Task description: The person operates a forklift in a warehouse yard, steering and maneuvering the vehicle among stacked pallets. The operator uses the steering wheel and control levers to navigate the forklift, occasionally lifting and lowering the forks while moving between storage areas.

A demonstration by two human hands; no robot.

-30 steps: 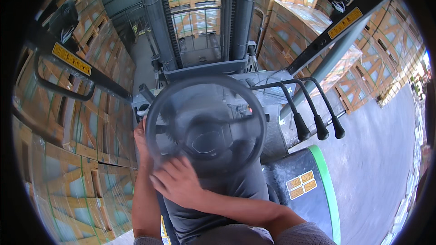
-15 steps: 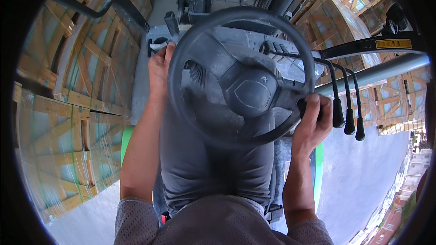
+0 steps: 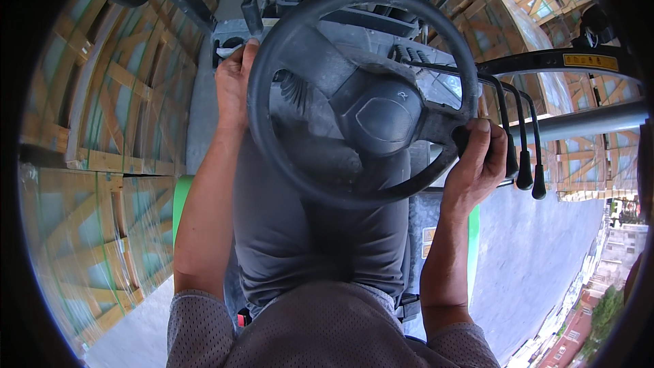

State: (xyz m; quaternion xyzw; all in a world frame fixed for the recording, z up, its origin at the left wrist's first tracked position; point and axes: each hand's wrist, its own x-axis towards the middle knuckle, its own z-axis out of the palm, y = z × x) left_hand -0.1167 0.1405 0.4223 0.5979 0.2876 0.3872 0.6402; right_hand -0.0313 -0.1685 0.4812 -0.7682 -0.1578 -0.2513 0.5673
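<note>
The wheel (image 3: 361,95) is held at both sides of its rim: the left hand (image 3: 233,85) is curled on the left edge, the right hand (image 3: 480,160) is closed around the right edge, just beside 3 levers (image 3: 523,157). Wrapped crates (image 3: 95,163) stand close on the left (open pavement (image 3: 538,245) lies right).

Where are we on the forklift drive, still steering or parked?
Done: the person is seated, both hands up at the controls. In hand: the left hand grips the steering wheel at its left rim; the right hand sits at the right rim beside the black levers. Left: wrapped wooden crates stand close on the left; whether the truck is moving cannot be told.
</note>
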